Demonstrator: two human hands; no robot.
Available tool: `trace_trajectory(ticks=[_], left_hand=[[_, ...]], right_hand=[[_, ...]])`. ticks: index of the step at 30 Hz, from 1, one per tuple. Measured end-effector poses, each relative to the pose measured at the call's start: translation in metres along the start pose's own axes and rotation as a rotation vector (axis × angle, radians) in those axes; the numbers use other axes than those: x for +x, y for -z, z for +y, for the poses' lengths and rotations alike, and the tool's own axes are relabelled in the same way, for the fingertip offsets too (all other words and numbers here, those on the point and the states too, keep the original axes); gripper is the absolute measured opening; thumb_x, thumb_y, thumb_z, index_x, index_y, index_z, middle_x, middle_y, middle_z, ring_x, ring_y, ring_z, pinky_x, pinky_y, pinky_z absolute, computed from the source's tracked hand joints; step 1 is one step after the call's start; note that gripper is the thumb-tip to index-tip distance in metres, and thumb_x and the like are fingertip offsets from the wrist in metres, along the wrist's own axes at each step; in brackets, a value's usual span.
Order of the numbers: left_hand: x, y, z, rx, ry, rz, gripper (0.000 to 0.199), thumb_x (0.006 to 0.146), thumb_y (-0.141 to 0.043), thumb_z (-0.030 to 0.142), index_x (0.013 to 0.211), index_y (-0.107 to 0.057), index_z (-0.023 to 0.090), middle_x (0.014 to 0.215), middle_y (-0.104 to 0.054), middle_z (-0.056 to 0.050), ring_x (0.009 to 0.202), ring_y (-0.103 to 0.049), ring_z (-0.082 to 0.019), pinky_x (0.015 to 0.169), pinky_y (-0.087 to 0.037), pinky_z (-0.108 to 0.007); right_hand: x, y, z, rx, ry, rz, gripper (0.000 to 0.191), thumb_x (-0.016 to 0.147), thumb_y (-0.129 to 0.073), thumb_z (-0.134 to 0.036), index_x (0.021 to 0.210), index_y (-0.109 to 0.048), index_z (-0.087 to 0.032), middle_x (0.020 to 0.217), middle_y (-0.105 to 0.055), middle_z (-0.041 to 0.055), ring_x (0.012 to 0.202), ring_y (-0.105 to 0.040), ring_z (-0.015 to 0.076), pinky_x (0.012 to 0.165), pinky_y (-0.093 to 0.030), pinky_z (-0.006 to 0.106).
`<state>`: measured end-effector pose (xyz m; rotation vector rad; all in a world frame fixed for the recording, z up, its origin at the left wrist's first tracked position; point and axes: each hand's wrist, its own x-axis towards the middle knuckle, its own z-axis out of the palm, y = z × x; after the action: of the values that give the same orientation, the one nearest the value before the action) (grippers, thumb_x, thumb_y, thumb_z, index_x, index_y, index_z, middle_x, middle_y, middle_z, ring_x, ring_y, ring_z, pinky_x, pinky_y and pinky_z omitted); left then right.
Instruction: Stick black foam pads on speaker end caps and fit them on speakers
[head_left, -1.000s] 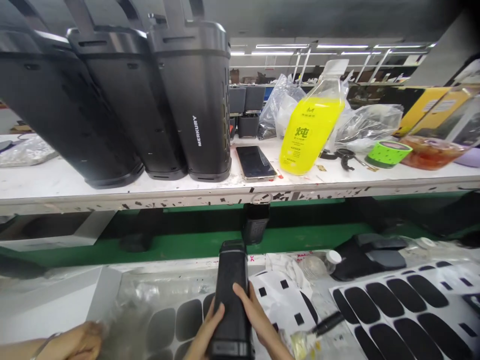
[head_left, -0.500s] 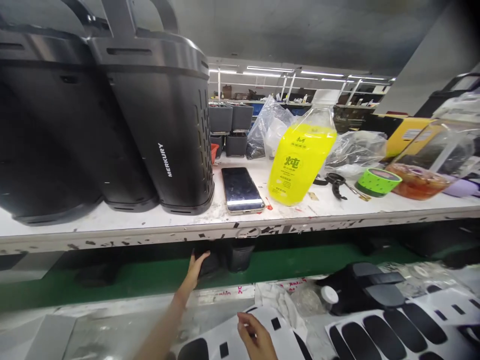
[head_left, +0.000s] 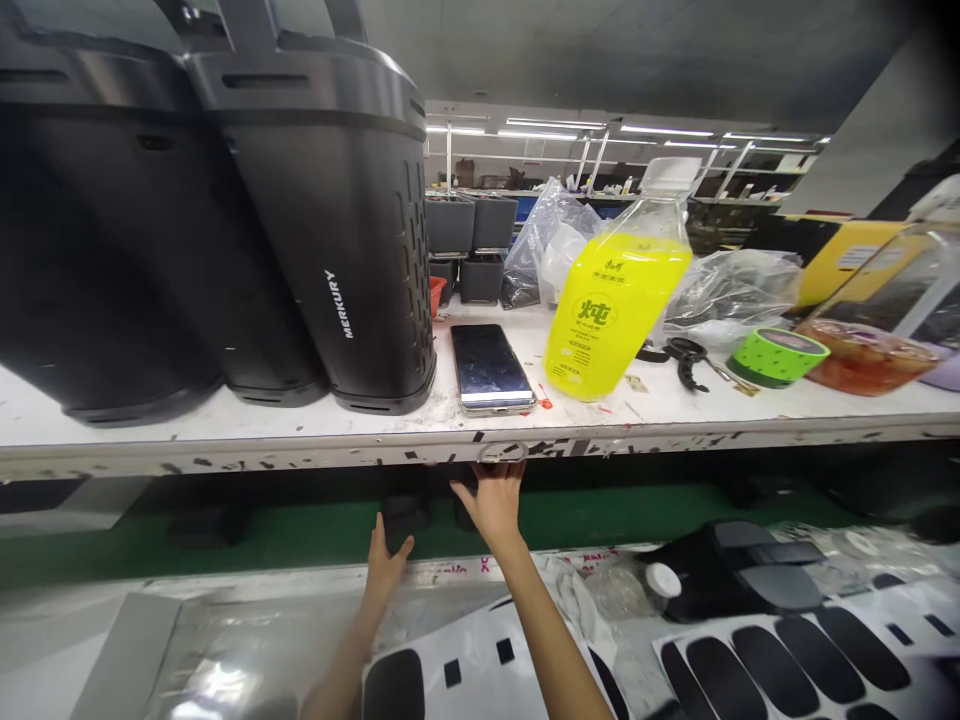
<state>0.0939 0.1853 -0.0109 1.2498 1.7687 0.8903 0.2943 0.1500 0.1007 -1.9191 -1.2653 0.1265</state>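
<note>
With the left hand (head_left: 387, 572) open and empty, the right hand (head_left: 496, 508), grip hidden, is reaching under the mid-frame shelf (head_left: 420, 422), likely needing clearance.

Left hand (head_left: 388, 570): drawing back from beneath the shelf (head_left: 225, 452), now lingering left of centre in the lower half, fingers spreading.
Black casing (head_left: 405, 512): no longer lying between both hands at bottom centre; now sitting in the shade under the shelf, near mid-frame.
Right hand (head_left: 496, 510): leaving the white sheet (head_left: 477, 665), now reaching up to the shelf edge, fingertips partly hiding.
Co-worker's hand: no longer showing at lower left.
</note>
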Motion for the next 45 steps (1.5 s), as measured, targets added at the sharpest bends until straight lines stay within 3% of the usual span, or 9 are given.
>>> trace_trajectory(ticks=[7,12,16,22,25,28,34,37,45], left_hand=[[-0.073,0.019,-0.004,-0.362,0.207,-0.398,0.029,0.070,-0.074,0.062,0.075,-0.077,0.034,0.088,-0.081,0.000,0.106,-0.074,-0.035,0.095,-0.056,-0.053],[-0.089,0.018,0.042,-0.544,0.356,-0.872,0.057,0.070,-0.061,0.082,0.074,-0.079,0.028,0.085,-0.081,-0.007,0.095,-0.077,-0.038,0.085,-0.057,-0.059],[-0.091,0.013,0.068,-0.576,0.381,-1.018,0.061,0.069,-0.061,0.084,0.072,-0.077,0.026,0.071,-0.078,-0.006,0.085,-0.077,-0.038,0.071,-0.059,-0.058],[-0.121,0.009,0.055,-0.575,0.253,-0.970,0.028,0.080,-0.071,0.060,0.080,-0.080,0.034,0.085,-0.080,0.000,0.098,-0.076,-0.031,0.099,-0.054,-0.048],[-0.148,0.021,0.037,-0.569,0.166,-0.938,0.018,0.081,-0.070,0.055,0.092,-0.080,0.045,0.098,-0.080,0.005,0.109,-0.073,-0.030,0.104,-0.051,-0.048],[-0.171,0.041,0.025,-0.612,0.028,-0.961,0.046,0.067,-0.081,0.057,0.113,-0.071,0.055,0.113,-0.077,0.009,0.121,-0.067,-0.032,0.108,-0.046,-0.052],[-0.180,0.092,0.028,-0.435,-0.298,-1.049,0.117,0.055,-0.090,0.056,0.155,-0.029,0.045,0.155,-0.050,-0.003,0.148,-0.038,-0.038,0.120,-0.029,-0.057],[-0.185,0.115,0.026,-0.365,-0.304,-0.876,0.145,0.038,-0.096,0.059,0.159,-0.023,0.025,0.153,-0.049,-0.018,0.144,-0.042,-0.043,0.121,-0.031,-0.054],[-0.209,0.136,-0.036,-0.200,-0.150,-0.391,0.114,0.025,-0.084,0.079,0.125,-0.064,0.029,0.105,-0.077,-0.008,0.104,-0.070,-0.042,0.100,-0.054,-0.058]], right_hand=[[-0.026,-0.020,-0.001,-0.098,0.067,0.150,0.032,0.085,-0.071,-0.025,0.116,-0.074,-0.017,0.156,-0.025,0.0211,0.144,-0.021,0.0474,0.111,-0.033,0.063],[-0.099,-0.001,0.009,-0.114,0.187,0.227,0.035,0.093,-0.063,-0.033,0.118,-0.066,-0.009,0.157,-0.012,0.0262,0.145,-0.020,0.0478,0.106,-0.041,0.065],[-0.180,0.023,0.030,-0.087,0.275,0.187,0.023,0.096,-0.054,-0.022,0.117,-0.063,-0.017,0.156,-0.025,0.0218,0.146,-0.033,0.0381,0.103,-0.052,0.054],[-0.273,0.038,0.070,0.250,0.045,-0.011,0.035,0.101,-0.038,-0.020,0.092,-0.072,-0.024,0.129,-0.065,0.0137,0.126,-0.062,0.0280,0.100,-0.054,0.042],[-0.271,0.040,0.079,0.457,-0.285,-0.010,0.034,0.097,-0.054,-0.049,0.111,-0.070,-0.023,0.143,-0.055,0.0173,0.136,-0.052,0.0356,0.113,-0.042,0.054],[-0.243,0.045,0.076,0.725,-0.549,-0.108,0.082,0.083,-0.058,-0.076,0.143,-0.050,-0.021,0.159,-0.038,0.0192,0.149,-0.034,0.0397,0.119,-0.031,0.060],[-0.223,0.056,0.044,0.984,-0.431,-0.329,0.103,0.058,-0.077,-0.080,0.136,-0.055,-0.017,0.134,-0.064,0.0186,0.130,-0.057,0.0379,0.113,-0.042,0.051],[-0.242,0.057,0.019,1.020,-0.370,-0.396,0.120,0.051,-0.092,-0.059,0.150,-0.038,-0.019,0.144,-0.057,0.0184,0.136,-0.053,0.0355,0.117,-0.039,0.046],[-0.286,0.037,-0.007,1.029,-0.300,-0.597,0.127,0.057,-0.092,-0.050,0.158,-0.021,-0.020,0.163,-0.030,0.0194,0.149,-0.035,0.0330,0.123,-0.026,0.045]])
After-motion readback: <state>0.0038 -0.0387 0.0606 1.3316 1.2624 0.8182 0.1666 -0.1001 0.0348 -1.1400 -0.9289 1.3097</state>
